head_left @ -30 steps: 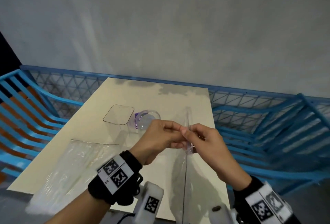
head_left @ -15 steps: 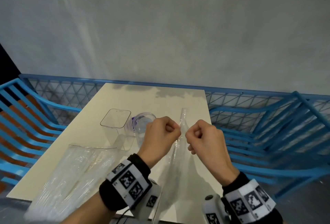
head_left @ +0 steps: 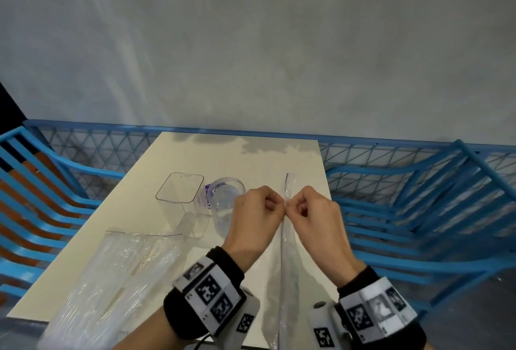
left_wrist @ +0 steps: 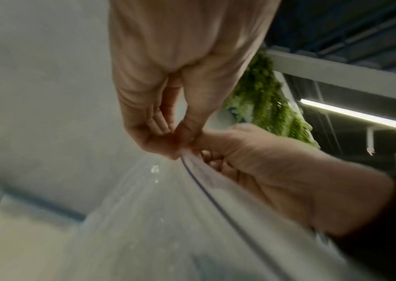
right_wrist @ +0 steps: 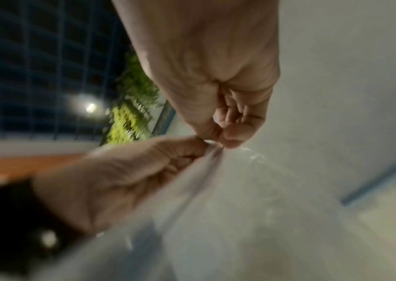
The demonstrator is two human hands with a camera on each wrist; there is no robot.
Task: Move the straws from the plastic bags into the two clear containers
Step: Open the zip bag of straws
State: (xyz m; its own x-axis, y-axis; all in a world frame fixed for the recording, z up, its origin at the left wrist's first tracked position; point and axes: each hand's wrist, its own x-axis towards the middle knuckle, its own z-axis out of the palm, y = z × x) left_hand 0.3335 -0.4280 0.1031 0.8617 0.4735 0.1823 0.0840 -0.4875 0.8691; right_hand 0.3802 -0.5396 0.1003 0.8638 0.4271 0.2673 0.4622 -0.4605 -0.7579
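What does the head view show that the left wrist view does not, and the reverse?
Only the head view shows the table, the square clear container, the round clear container and the second bag of straws. Only the left wrist view shows hanging green plants and a light strip. Both show the left hand and right hand pinching the held plastic bag.

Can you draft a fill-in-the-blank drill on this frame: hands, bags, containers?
1. Both hands pinch the top edge of the same plastic ____.
2. The left hand and right hand keep their grip above the ____-coloured table.
3. The second bag of straws lies on the table, nearer the person's ____ hand.
4. Beside the square container stands a ____ container.

Missing words: bag; cream; left; round
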